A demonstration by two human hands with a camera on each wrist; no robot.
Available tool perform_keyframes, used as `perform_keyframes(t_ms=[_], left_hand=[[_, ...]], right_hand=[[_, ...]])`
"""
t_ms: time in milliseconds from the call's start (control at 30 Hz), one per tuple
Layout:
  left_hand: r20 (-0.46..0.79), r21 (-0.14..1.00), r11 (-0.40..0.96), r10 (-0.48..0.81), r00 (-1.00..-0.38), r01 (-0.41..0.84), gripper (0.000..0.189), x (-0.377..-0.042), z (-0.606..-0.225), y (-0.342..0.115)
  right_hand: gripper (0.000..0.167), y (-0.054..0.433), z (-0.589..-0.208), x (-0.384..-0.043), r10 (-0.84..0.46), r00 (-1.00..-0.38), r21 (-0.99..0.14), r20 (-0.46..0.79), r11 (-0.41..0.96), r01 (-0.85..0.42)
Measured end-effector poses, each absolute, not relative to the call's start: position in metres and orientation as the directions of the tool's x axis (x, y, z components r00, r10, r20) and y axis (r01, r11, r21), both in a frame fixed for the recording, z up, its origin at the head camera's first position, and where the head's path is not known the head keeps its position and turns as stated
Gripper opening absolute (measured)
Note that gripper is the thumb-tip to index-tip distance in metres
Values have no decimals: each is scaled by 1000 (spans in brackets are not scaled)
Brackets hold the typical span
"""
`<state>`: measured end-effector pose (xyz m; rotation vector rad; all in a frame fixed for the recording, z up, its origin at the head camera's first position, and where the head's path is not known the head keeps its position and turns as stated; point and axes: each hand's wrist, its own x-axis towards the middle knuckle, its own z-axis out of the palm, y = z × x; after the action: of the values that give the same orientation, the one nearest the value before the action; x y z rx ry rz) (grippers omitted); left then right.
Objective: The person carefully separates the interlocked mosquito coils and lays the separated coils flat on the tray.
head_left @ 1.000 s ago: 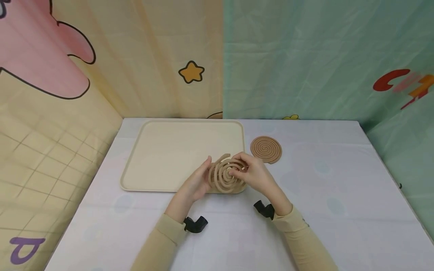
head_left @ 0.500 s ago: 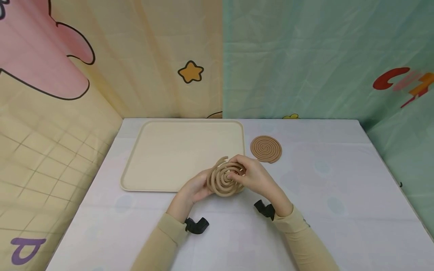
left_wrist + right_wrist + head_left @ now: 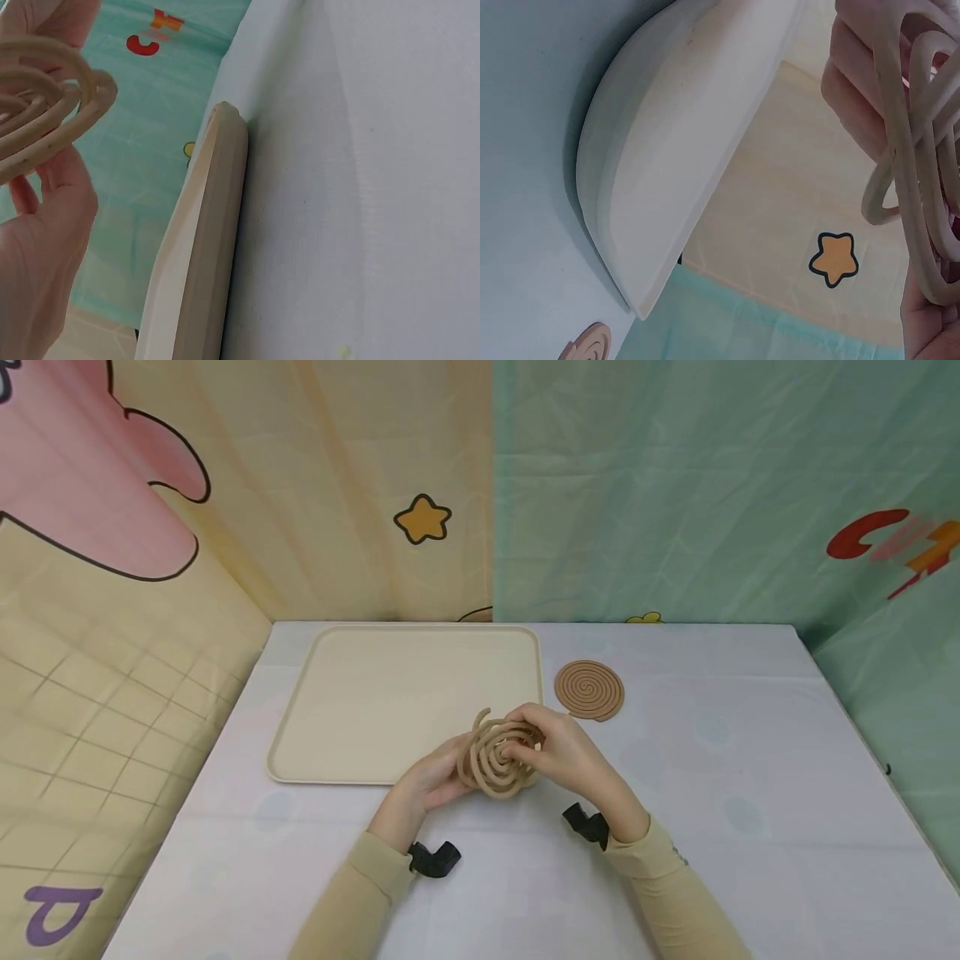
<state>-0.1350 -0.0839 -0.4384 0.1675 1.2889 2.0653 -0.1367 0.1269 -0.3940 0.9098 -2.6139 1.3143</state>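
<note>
A beige mosquito coil (image 3: 487,772) is held over the tray's front right corner, its rings spread apart and overlapping, with a loose end sticking up at the back. My left hand (image 3: 433,777) grips its left edge, thumb up along the side and fingers partly hidden beneath. From the right, my right hand (image 3: 566,747) pinches the coil, its thumb near the centre and fingers over the far rim. The left wrist view shows the rings (image 3: 52,150) separated in height between both hands. Close up in the right wrist view, the strands (image 3: 904,150) cross one another.
A shallow cream tray (image 3: 360,702) lies flat on the white-clothed table (image 3: 712,860). To its right rests a brown, tightly wound mosquito coil (image 3: 588,690). Patterned curtains (image 3: 637,485) hang behind and at both sides. Black devices (image 3: 435,860) are strapped to both wrists.
Both hands have come slightly nearer with the beige coil. Its rings have shifted and bunched closer together, and its loose end has swung left and now points up. The brown coil stays put.
</note>
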Motion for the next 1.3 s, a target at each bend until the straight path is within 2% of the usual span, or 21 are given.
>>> perform_keyframes(t_ms=[200, 333, 400, 467, 567, 633, 767, 867, 1067, 1300], left_hand=[[-158, 812, -436, 474, -866, -387, 66, -129, -434, -75], [-99, 797, -535, 343, -934, -280, 39, -127, -429, -66], [-78, 811, -538, 288, -955, -228, 21, -127, -426, -63], [-60, 833, -522, 243, -968, -183, 12, -127, -423, -61], [-44, 862, -488, 197, -979, -137, 20, -126, -420, -59], [-28, 876, -470, 174, -984, -108, 24, -126, -420, -58], [8, 904, -424, 146, -989, -55, 31, -126, -420, -57], [39, 927, -375, 139, -990, -17, 34, -125, -421, -58], [107, 949, -312, 154, -982, 54, 39, -126, -423, -60], [138, 943, -324, 161, -977, 80, 39, -128, -425, -59]], right_hand=[[50, 124, -398, -139, -347, -849, -748, 400, 412, -521], [59, 121, -399, -140, -212, -880, -775, 426, 417, -476], [57, 120, -399, -139, -169, -892, -788, 420, 420, -451], [49, 119, -399, -138, -156, -898, -792, 411, 426, -437], [32, 117, -397, -136, -180, -915, -822, 360, 403, -403], [28, 116, -396, -135, -216, -933, -856, 288, 379, -352], [35, 115, -395, -135, -277, -954, -929, 110, 312, -198], [39, 115, -395, -136, -300, -954, -955, 24, 275, -111], [38, 119, -394, -140, -324, -945, -962, -40, 268, -51], [35, 116, -397, -142, -289, -957, -979, -33, 201, -27]])
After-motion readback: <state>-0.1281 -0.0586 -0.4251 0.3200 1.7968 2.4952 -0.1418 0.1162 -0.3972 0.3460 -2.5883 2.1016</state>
